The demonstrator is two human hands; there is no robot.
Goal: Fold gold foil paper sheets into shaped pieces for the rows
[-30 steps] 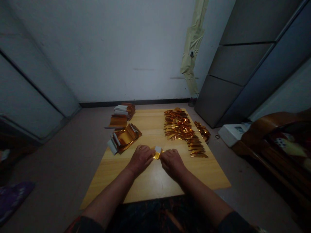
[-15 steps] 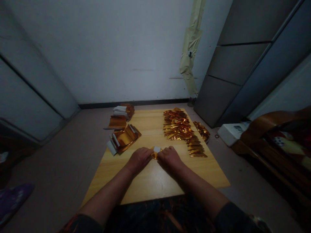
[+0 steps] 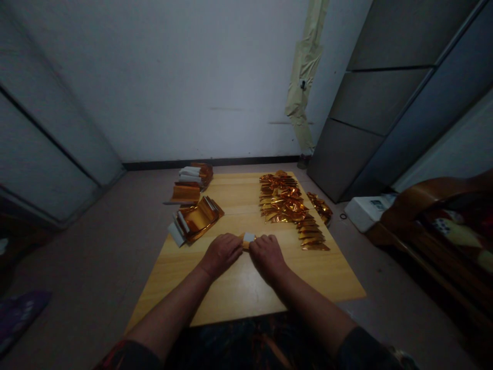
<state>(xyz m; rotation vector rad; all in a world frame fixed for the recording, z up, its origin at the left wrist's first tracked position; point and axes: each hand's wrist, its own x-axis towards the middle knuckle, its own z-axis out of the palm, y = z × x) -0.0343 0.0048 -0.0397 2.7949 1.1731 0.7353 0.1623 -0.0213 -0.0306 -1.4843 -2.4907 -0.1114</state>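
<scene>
Between my two hands is a small sheet of gold foil paper [image 3: 248, 238], its pale backing showing on top and a gold strip along the near side. My left hand [image 3: 223, 252] is closed on its left end. On the right end, my right hand [image 3: 267, 255] has its fingers curled tightly over the paper. Both hands are low over the wooden table [image 3: 239, 293]. To the right lie overlapping rows of folded gold foil pieces [image 3: 283, 198]. At the left rests a stack of curved gold foil sheets [image 3: 198, 218] with pale edges.
More foil sheets [image 3: 194, 177] are at the table's far left corner. Past the right edge sits a heap of folded foil [image 3: 320, 206]. A white box [image 3: 364, 213] and a wooden bench [image 3: 416, 216] stand at right, near a grey cabinet [image 3: 358, 108]. A wall [image 3: 192, 77] rises behind.
The paper's gold near side looks flatter and straighter than before. Both hands have barely moved and keep their grip on it.
</scene>
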